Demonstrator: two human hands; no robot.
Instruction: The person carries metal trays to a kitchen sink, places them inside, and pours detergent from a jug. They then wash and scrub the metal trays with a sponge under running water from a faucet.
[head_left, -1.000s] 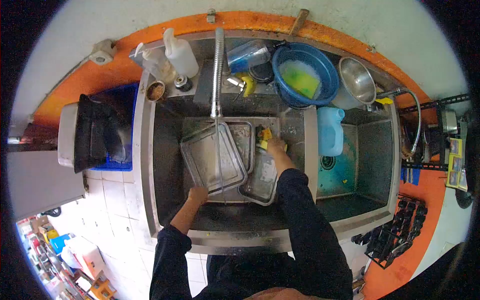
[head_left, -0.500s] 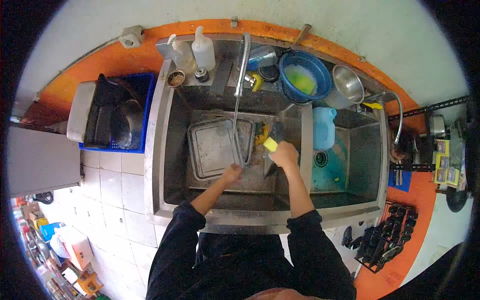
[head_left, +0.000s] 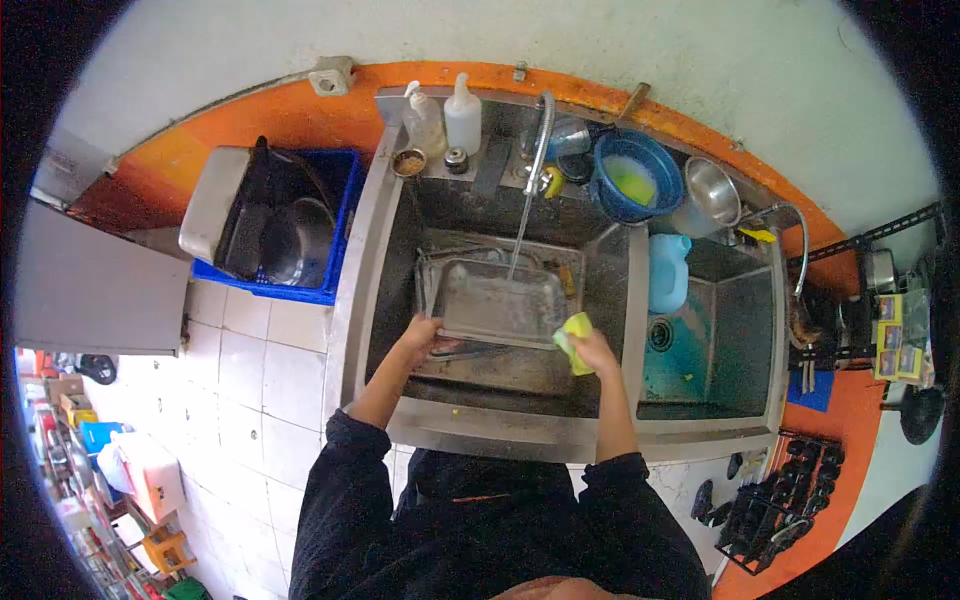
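My left hand (head_left: 428,336) grips the near left corner of a rectangular metal tray (head_left: 495,303), fingers closed on its rim. A thin stream of water from the spring-hose faucet (head_left: 545,120) runs down onto the tray. In my right hand (head_left: 594,350) is a yellow-green sponge (head_left: 574,342), beside the tray's near right corner. The left sink basin (head_left: 480,375) surrounds the tray. Another rim shows behind and left of the tray, mostly hidden by it.
A blue bucket (head_left: 637,172) with suds and a metal pot (head_left: 712,188) stand behind the sink. A light-blue jug (head_left: 668,272) is in the right basin. Two pump bottles (head_left: 463,118) stand at the back left. A blue crate (head_left: 340,270) holding pans sits to the left.
My left hand has moved from under the water to the tray's corner, and the tray has shifted. My right hand has brought the sponge nearer me, beside the tray. The view has shifted.
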